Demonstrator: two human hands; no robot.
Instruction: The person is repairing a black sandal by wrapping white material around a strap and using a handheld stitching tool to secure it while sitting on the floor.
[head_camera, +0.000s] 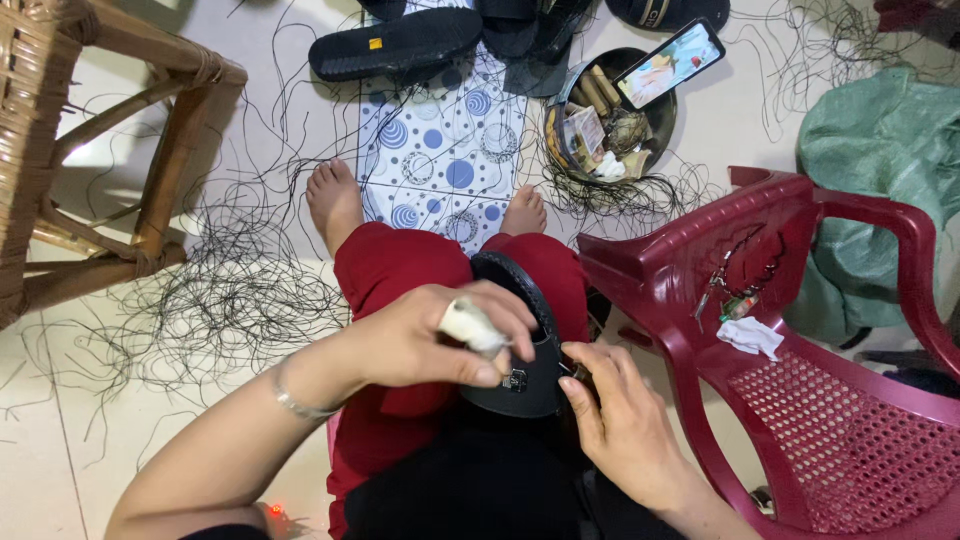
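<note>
Two hands work on one black sandal resting on the person's lap, over the red trousers. Left hand is curled closed around a small pale lump, maybe wax or cloth, pressed near the sandal's strap by a little metal buckle. Right hand is pinched shut at the sandal's edge; what it grips is hidden by the fingers, poss. a needle or thread, can't tell.

Progress, as a guess: sole and upper already look joined, so the stitching or finishing seems well on, w/ more pairs left — other black soles lie on the floor beyond the patterned mat. Loose black thread offcuts litter the tiles.

Nearby: a round tray w/ bits and a phone propped on it, a maroon plastic chair holding keys and a white scrap, a cane stool.

Hard to see: far side of the sandal, the stitch line, and the tray's contents.
</note>
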